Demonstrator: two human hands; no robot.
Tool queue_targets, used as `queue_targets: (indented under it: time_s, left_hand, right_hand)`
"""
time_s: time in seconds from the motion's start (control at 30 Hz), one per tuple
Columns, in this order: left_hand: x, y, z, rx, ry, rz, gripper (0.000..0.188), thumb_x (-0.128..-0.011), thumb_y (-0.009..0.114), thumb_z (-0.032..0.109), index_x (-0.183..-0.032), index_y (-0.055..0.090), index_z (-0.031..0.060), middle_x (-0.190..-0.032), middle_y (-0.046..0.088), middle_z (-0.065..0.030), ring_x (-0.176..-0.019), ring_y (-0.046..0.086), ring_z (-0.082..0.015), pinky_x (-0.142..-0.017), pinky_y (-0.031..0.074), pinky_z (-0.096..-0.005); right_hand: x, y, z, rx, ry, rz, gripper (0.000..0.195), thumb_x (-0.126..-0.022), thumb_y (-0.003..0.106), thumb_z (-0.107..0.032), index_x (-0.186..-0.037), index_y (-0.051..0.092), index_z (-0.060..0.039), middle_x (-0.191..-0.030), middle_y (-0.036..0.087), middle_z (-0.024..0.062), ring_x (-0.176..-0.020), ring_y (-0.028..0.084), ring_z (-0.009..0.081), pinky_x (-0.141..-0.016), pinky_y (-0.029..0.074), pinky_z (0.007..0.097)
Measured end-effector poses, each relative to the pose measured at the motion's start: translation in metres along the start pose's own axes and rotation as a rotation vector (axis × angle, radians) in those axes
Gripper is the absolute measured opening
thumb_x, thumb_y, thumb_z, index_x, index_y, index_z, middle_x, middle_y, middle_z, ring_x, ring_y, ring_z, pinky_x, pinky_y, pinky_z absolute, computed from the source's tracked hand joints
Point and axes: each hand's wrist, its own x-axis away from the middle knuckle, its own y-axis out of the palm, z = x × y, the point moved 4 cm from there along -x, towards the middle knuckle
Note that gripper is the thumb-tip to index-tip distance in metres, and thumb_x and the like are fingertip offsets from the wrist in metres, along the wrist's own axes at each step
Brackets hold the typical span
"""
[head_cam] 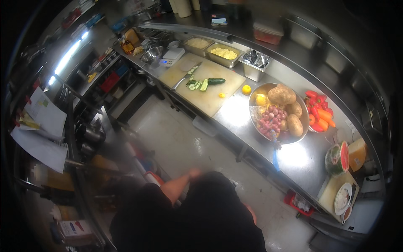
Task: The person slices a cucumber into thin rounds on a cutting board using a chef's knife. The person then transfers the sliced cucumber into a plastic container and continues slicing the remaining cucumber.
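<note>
My left hand (194, 173) is low in front of me, blurred, beside my dark clothing. I cannot make out its fingers or whether it holds anything. Only a sliver of bare skin shows at my right side, and my right hand is out of view. On the steel counter (201, 110) before me lies a large cutting board (229, 83). It bears a kitchen knife (180, 83), a partly cut zucchini or cucumber (216, 81), pale green slices (194, 84) and a small yellow piece (222, 95). A yellow lemon-like fruit (246, 89) sits just off the board.
A steel bowl (306, 132) holds potatoes and red grapes. Near it are red and orange peppers (321, 110) and a cut watermelon (337, 159). Behind the board stand a digital scale (172, 56), a pan of shredded food (224, 53) and a utensil bin (253, 71). Shelving (77, 170) flanks my left.
</note>
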Motion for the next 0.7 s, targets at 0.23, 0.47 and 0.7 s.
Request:
queue_targets:
  time_s: [0.23, 0.47, 0.7]
  left_hand:
    - [-0.013, -0.004, 0.071, -0.161, -0.049, -0.139, 0.030, -0.094, 0.055, 0.023, -0.113, 0.072, 0.0088, -0.112, 0.070, -0.0174, -0.105, 0.067, -0.0345, -0.092, 0.053, -0.0471]
    - [-0.090, 0.014, 0.090, -0.119, 0.069, -0.132, 0.029, -0.084, 0.071, 0.031, -0.093, 0.070, 0.0036, -0.090, 0.072, -0.0077, -0.074, 0.068, -0.0179, -0.068, 0.054, -0.0337]
    - [-0.109, 0.017, 0.170, 0.217, -0.101, -0.171, 0.028, -0.089, 0.067, 0.029, -0.099, 0.067, 0.0039, -0.082, 0.067, -0.0050, -0.070, 0.066, -0.0154, -0.049, 0.047, -0.0308]
  right_hand:
    - [-0.074, -0.018, 0.043, 0.143, 0.349, -0.329, 0.016, -0.098, 0.052, -0.020, -0.092, 0.061, -0.0088, -0.075, 0.055, -0.0031, -0.063, 0.050, 0.0097, -0.055, 0.041, 0.0277]
    - [-0.073, -0.018, 0.083, -0.250, 0.397, -0.238, 0.015, -0.099, 0.051, -0.021, -0.090, 0.058, -0.0109, -0.071, 0.051, -0.0039, -0.059, 0.046, 0.0095, -0.049, 0.037, 0.0283]
    - [-0.054, -0.033, 0.125, -0.271, 0.490, -0.143, 0.015, -0.099, 0.051, -0.021, -0.089, 0.057, -0.0121, -0.069, 0.049, -0.0043, -0.056, 0.045, 0.0094, -0.048, 0.035, 0.0278]
